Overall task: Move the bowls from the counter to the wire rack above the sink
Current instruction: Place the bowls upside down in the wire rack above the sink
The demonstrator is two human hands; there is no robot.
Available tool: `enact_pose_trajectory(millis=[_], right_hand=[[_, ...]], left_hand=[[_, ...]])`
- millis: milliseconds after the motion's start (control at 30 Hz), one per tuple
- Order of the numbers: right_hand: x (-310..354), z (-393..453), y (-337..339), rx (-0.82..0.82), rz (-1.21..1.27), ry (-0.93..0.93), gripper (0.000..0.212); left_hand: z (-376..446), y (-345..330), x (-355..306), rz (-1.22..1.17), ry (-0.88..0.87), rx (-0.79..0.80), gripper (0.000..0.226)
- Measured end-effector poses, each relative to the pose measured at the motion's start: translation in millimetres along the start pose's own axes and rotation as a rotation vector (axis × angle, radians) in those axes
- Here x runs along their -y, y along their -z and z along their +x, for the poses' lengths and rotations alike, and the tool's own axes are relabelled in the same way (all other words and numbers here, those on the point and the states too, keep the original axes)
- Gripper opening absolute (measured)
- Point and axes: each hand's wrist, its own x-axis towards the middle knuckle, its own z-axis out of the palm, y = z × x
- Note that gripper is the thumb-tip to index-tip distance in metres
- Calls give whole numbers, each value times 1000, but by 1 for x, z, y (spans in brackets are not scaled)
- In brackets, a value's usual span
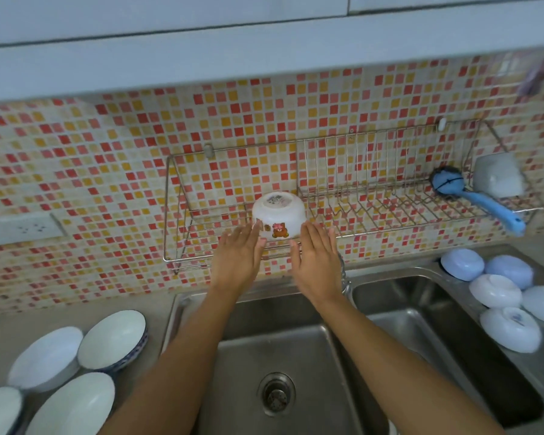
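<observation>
A white bowl with a bear picture (278,215) sits upside down in the left part of the wire rack (374,196) on the tiled wall. My left hand (236,262) and my right hand (314,265) reach up on either side of the bowl's rim with fingers straight. The left fingertips touch the bowl; the right ones lie just beside it. Several white bowls (112,339) stand upright on the left counter. Several pale blue and white bowls (495,291) lie upside down on the right counter.
A blue dish brush (481,199) and a white plastic holder (498,174) occupy the rack's right end. Below is a steel double sink (277,356) with a tap (344,277) between the basins. A wall socket (22,229) is at the left.
</observation>
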Motion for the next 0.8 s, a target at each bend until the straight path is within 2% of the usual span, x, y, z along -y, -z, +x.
enact_pose_trajectory(millis=[200, 333, 500, 633, 800], right_hand=[[7, -39, -4, 108, 42, 23, 68], [30, -68, -11, 193, 125, 70, 67], [91, -130, -58, 513, 216, 204, 66], [186, -184, -82, 698, 348, 383, 66], [305, -244, -72, 902, 517, 580, 56]], left_hand=[[-53, -14, 14, 13, 23, -55, 65], [-108, -37, 36, -46, 62, 3, 72], [-202, -50, 92, -48, 308, 87, 72], [-278, -23, 152, -30, 533, 59, 76], [-387, 14, 218, 9, 892, 50, 77]])
